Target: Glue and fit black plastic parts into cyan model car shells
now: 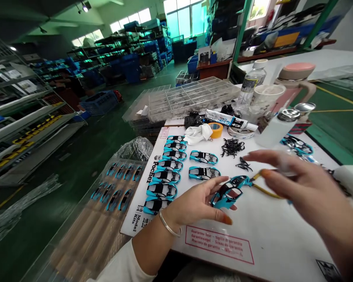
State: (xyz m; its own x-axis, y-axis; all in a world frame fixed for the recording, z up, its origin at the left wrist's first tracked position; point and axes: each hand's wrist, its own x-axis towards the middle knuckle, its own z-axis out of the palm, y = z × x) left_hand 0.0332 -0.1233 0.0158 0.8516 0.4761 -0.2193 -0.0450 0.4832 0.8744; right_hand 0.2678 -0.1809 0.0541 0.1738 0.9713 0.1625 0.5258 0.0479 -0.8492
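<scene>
My left hand (198,201) holds a turquoise toy car body (228,192) with black trim and window openings, thumb on the near side and fingers around the far side. My right hand (297,184), slightly blurred, hovers to the right with thumb and index finger apart. Its index fingertip is close to a few small black parts (243,164). Under the right hand lies a tool with curved yellow handles (266,190), partly hidden. Behind the small parts is a larger heap of black parts (233,147). Two more car bodies (204,157) lie beyond my left hand.
A column of car bodies (167,165) lines the board's left side. Car bodies also sit in a tray (85,231) at lower left. Farther back are orange tape (215,130), a white cloth (197,134), a glue tube (223,117), a dispenser bottle (276,129) and a pink-lidded tumbler (297,80).
</scene>
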